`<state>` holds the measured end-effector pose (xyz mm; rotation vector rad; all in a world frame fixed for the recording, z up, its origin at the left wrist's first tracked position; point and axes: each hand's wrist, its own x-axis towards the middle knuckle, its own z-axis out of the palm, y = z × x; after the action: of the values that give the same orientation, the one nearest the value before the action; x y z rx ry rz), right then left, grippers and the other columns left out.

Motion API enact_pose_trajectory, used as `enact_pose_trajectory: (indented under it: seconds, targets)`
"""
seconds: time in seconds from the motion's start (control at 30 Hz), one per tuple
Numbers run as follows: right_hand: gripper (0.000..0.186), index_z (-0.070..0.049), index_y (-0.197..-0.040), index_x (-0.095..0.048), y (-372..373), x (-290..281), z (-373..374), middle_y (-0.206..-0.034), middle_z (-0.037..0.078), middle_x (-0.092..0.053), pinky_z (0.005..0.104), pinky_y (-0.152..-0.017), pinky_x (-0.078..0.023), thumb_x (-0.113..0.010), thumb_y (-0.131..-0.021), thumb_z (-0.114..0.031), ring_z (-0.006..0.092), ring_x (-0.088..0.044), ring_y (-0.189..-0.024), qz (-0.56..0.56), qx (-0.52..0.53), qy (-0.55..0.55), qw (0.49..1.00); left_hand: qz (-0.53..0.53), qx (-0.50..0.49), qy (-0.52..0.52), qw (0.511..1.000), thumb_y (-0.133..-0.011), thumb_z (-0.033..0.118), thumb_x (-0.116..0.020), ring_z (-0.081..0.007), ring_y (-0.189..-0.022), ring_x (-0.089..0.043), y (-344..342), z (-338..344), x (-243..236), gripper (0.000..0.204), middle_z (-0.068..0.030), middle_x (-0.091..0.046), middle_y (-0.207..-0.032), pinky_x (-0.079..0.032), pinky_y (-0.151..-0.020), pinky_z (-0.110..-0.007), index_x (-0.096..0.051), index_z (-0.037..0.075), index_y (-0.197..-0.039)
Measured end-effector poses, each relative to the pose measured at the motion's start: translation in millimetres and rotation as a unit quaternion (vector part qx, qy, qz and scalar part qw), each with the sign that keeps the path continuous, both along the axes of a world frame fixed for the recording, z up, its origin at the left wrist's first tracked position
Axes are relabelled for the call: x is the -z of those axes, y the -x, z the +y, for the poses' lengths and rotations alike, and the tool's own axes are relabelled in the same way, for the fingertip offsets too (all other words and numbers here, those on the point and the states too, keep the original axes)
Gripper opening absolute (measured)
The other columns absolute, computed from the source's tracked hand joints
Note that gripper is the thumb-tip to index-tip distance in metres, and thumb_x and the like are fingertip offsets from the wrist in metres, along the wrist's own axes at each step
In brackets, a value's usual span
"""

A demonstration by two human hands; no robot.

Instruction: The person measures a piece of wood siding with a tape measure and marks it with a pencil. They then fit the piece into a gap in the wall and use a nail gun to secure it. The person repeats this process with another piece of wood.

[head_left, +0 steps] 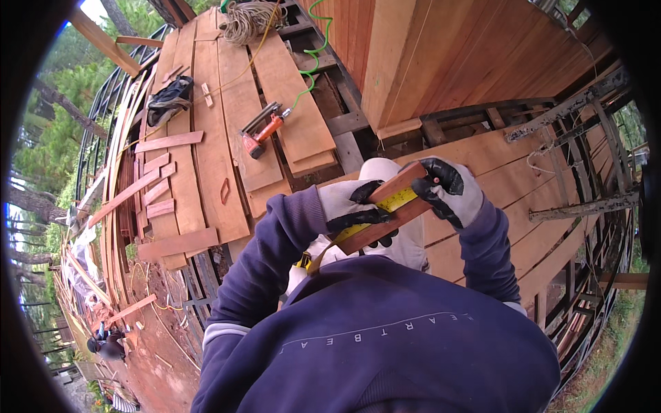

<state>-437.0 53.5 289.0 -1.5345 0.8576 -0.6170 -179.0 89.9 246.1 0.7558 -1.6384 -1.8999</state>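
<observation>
A short reddish-brown piece of wood (389, 227) lies slanted in front of my chest, above my light-coloured trousers. The yellow blade of a tape measure (399, 200) is stretched along it. My left hand (350, 205), in a white glove with black fingers, pinches the wood and the blade near the lower left part. At the upper right end, my right hand (451, 190), gloved the same way, is closed round the wood and the blade's end. A small round tip shows between its fingers; I cannot make out what it is. The tape's case is partly hidden by my left sleeve.
An orange nail gun (264, 133) with a green coiled hose (311, 81) rests on deck boards (234, 113). Cut wood pieces (160, 197) lie at left, near a dark bag (169, 98). Rope (246, 22) lies beyond. Gaps show the frame. A plank wall (441, 55) stands ahead; a person (109, 344) is lower left.
</observation>
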Motion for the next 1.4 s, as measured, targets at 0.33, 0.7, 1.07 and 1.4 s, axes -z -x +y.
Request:
enact_pose_trajectory:
  seconds: [0.33,0.7,1.07,1.4]
  targets:
    - [0.021,-0.002,-0.112,-0.059,62,146,62,-0.085,0.000,-0.063,0.0187,-0.041,-0.032,-0.052,-0.096,-0.012,0.0014,-0.044,-0.052,-0.094,0.201,-0.146,0.964,-0.286,0.057,0.059,0.955,-0.085,0.035,-0.068,-0.0185,-0.077,-0.057,23,31,92,0.040,-0.0091,-0.061,-0.085,-0.048,-0.072,-0.032,-0.056,0.004,-0.108]
    - [0.036,0.000,-0.105,-0.059,21,-3,43,-0.080,0.014,-0.064,0.0347,-0.060,-0.051,-0.067,-0.071,-0.005,0.0295,-0.062,-0.063,0.114,0.037,0.391,0.912,-0.247,-0.296,0.264,0.884,-0.084,-0.002,-0.058,-0.0338,-0.090,-0.064,9,43,116,0.026,-0.0194,-0.065,-0.101,-0.049,-0.083,-0.035,-0.060,-0.002,-0.111]
    - [0.026,0.005,-0.107,-0.057,-1,-13,36,-0.084,0.010,-0.067,0.0243,-0.068,-0.051,-0.060,-0.082,-0.001,0.0118,-0.066,-0.076,-0.048,0.148,0.271,0.950,-0.134,-0.203,0.069,0.968,-0.098,0.010,-0.048,-0.0081,-0.059,-0.052,-70,57,3,0.020,-0.0030,-0.059,-0.073,-0.043,-0.056,-0.021,-0.057,-0.005,-0.107]
    - [0.052,0.000,-0.122,-0.057,89,172,80,-0.118,0.020,-0.058,0.0394,-0.095,-0.046,-0.069,-0.072,-0.004,0.0357,-0.056,-0.111,0.173,0.067,0.421,0.888,-0.138,-0.117,-0.033,0.983,-0.099,0.021,-0.051,-0.0059,-0.052,-0.049,-22,85,93,0.023,0.0042,-0.051,-0.064,-0.040,-0.046,-0.023,-0.059,0.002,-0.108]
